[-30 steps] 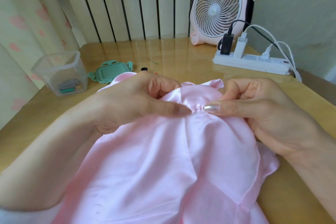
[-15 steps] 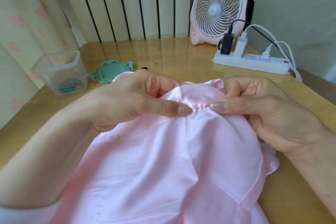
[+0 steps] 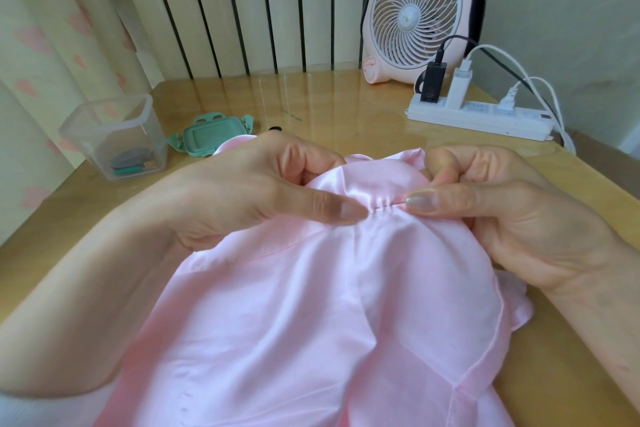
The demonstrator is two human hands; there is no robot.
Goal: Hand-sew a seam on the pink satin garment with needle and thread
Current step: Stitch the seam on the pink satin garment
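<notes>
Landmark: the pink satin garment, heaped on the bench in front of the person and running out of the bottom of the view.
Seam spot: at the garment's far fold, where small puckers sit between the two thumbs.
Needle: a thin dark sliver passes through the puckers and ends under the right thumb. The thread is too fine to make out.
Left hand: thumb flat on top of the fold, fingers curled behind it, pinching the garment left of the puckers.
Right hand: thumb on top, fingers curled tight behind, pinching the fold right of the puckers. I cannot tell whether it grips the needle itself.
Edges: the bench's right edge runs diagonally just right of the garment, close under the right wrist. The left edge lies beyond the left forearm.
Open room: bare bench beyond the garment, up to the fan and power strip at far right.
Far left of the garment: a clear container, well apart. A green lid lies nearer, just beyond the left hand.
Change: since a second ago the right thumb has drawn away to the right, so the gap between the thumbs is wider and more puckers show. The left hand has hardly shifted.
</notes>
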